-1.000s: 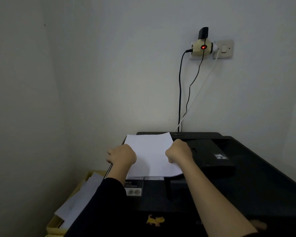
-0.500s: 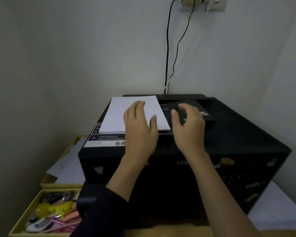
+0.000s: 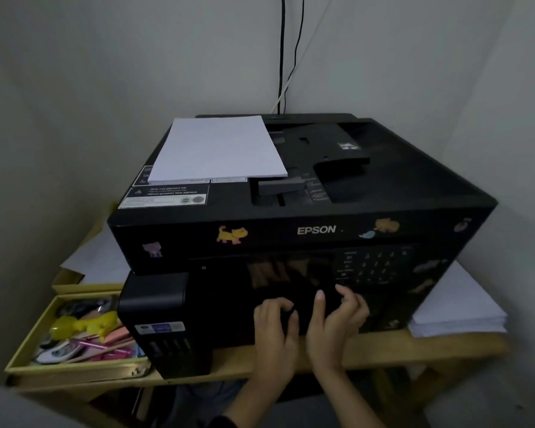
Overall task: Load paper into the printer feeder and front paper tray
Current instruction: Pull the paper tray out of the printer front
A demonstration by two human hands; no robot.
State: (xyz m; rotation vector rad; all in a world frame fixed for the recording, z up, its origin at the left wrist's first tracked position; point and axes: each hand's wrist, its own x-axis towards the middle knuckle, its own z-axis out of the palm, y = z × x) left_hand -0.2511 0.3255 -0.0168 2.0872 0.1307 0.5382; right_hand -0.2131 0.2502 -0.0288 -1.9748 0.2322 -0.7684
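With paper (image 3: 217,148) already on the Epson printer (image 3: 318,230) top feeder, your left hand (image 3: 275,327) and right hand (image 3: 337,319) curl, empty, on the stiff front tray; grip its lower lip.

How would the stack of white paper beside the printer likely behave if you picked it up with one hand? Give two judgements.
The paper stack looks thick, with many sheets, so it is probably heavy for its size. Nothing binds it, so it would likely sag at the unsupported ends. Its layered edges look slightly uneven, so the sheets may slide apart.
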